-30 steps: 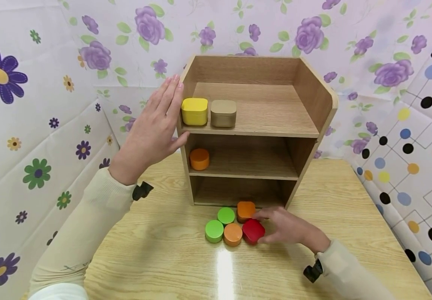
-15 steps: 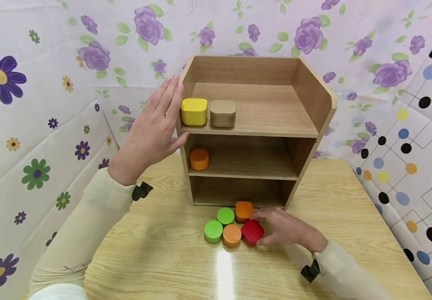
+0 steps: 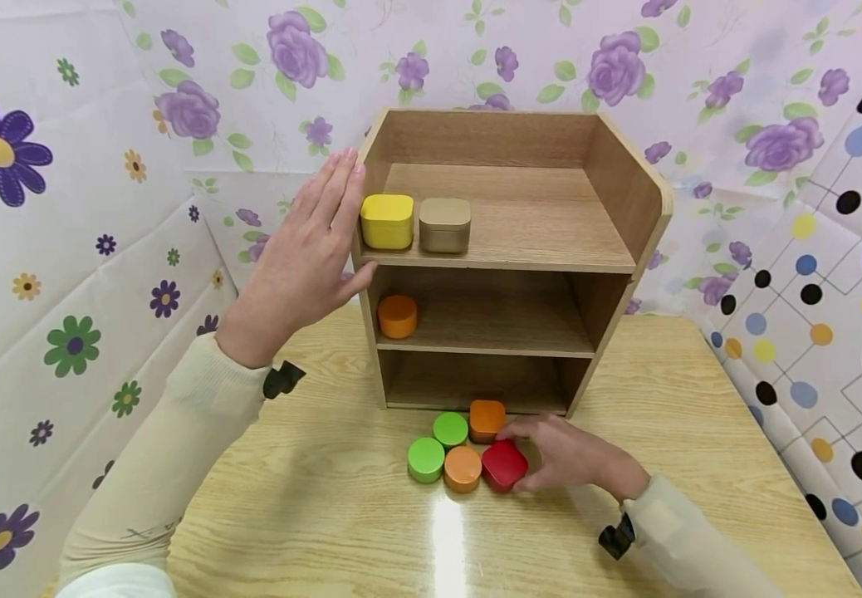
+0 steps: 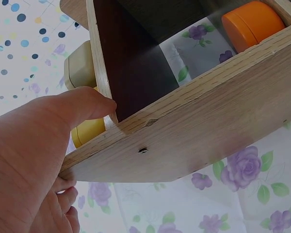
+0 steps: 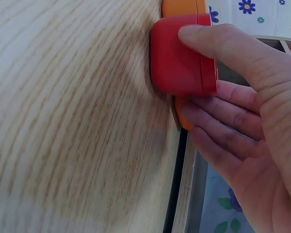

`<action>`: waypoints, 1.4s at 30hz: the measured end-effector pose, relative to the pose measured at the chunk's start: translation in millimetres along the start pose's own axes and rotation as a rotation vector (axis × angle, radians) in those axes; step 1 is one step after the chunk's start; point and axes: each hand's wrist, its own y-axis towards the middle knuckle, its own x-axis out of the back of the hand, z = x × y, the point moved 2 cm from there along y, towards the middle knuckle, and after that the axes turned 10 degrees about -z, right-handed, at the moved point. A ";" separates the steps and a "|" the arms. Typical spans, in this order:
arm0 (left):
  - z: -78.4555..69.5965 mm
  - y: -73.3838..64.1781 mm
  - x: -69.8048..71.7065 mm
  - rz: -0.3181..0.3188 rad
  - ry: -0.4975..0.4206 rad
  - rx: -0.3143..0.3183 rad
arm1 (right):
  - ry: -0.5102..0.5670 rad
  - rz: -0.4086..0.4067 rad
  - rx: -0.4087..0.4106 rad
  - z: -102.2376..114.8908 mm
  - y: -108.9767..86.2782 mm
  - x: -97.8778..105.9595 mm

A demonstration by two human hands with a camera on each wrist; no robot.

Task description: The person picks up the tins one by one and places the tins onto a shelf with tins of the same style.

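Note:
In the head view my left hand (image 3: 304, 249) lies with straight fingers against the left side panel of a small wooden shelf unit (image 3: 506, 264). Its thumb touches the front edge, as the left wrist view also shows. My right hand (image 3: 569, 453) pinches a red rounded-square box (image 3: 505, 463) between thumb and fingers; the box stands on the table. In the right wrist view the thumb presses one side of it. Close by are an orange square box (image 3: 487, 419), a light orange round box (image 3: 463, 468) and two green round boxes (image 3: 427, 458).
On the top shelf a yellow box (image 3: 388, 223) and a brown box (image 3: 445, 226) stand side by side at the left. An orange round box (image 3: 397, 316) sits at the left of the middle shelf. Patterned cloth walls surround the wooden table (image 3: 311, 498).
My right hand has shifted very slightly left around the red box, whose place hardly differs. The left hand stays on the shelf unit's side.

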 end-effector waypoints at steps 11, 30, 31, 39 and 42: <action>0.0 0.3 0.0 -0.003 -0.001 0.000 | 0.048 -0.025 0.005 -2.9 -0.9 1.6; -0.9 -0.6 -0.4 -0.002 -0.005 0.008 | 0.107 -0.040 -0.003 3.0 0.3 10.0; -0.9 -0.4 -0.3 -0.004 -0.003 0.006 | 0.110 -0.038 -0.010 5.0 0.9 12.4; -0.2 -0.2 0.0 -0.005 -0.001 0.004 | 0.095 -0.051 -0.017 23.1 6.2 36.3; -0.4 -0.2 0.0 -0.002 0.001 0.003 | 0.099 -0.068 0.010 29.5 8.1 45.4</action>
